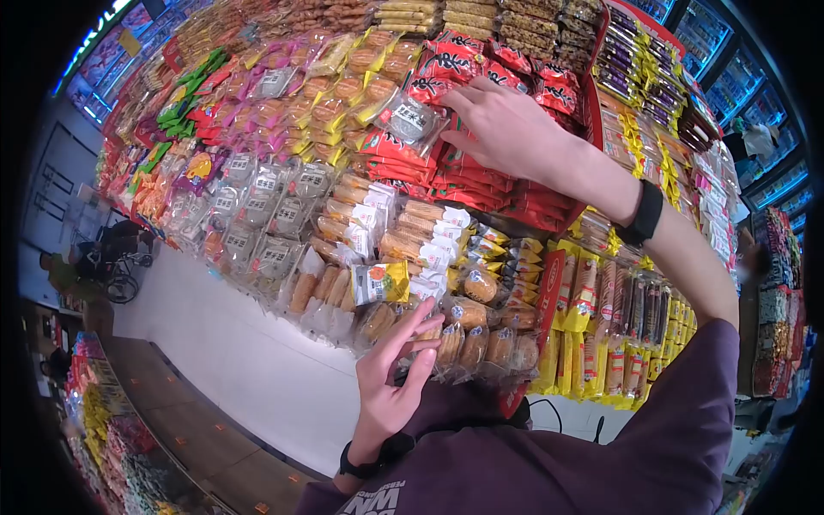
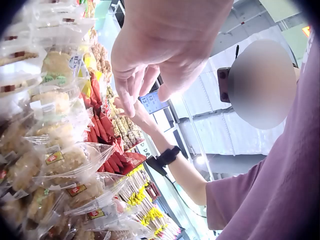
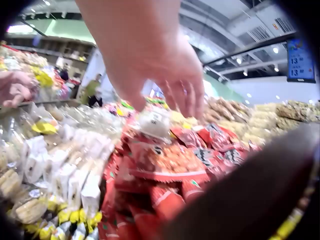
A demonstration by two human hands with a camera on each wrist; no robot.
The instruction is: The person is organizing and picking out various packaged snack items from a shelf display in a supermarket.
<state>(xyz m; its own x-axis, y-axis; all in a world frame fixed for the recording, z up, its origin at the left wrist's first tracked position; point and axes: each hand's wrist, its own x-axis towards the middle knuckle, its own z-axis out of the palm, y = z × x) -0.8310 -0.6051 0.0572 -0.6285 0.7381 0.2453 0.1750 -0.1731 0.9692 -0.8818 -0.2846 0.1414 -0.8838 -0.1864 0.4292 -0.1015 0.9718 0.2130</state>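
Note:
My right hand (image 1: 506,129) reaches over a pile of red snack packets (image 1: 399,159), thumb and fingers spread apart and pointing down. Beside its fingertips, a clear packet with a white label (image 1: 410,118) lies on top of the red packets. In the right wrist view that packet (image 3: 155,123) appears just below the gap between thumb and fingers. My left hand (image 1: 390,386) hovers near the front edge of the display, fingers loosely extended and holding nothing. Close to its fingertips are wrapped pastries (image 1: 472,348) and a yellow and white packet (image 1: 380,283).
Clear packets with white labels (image 1: 275,210) fill the left front of the display. Right of a red divider (image 1: 549,292) stand yellow-wrapped sticks (image 1: 584,296). Further bagged snacks rise behind the red pile. A price screen (image 3: 301,60) hangs overhead. Another person (image 2: 262,85) is near my left.

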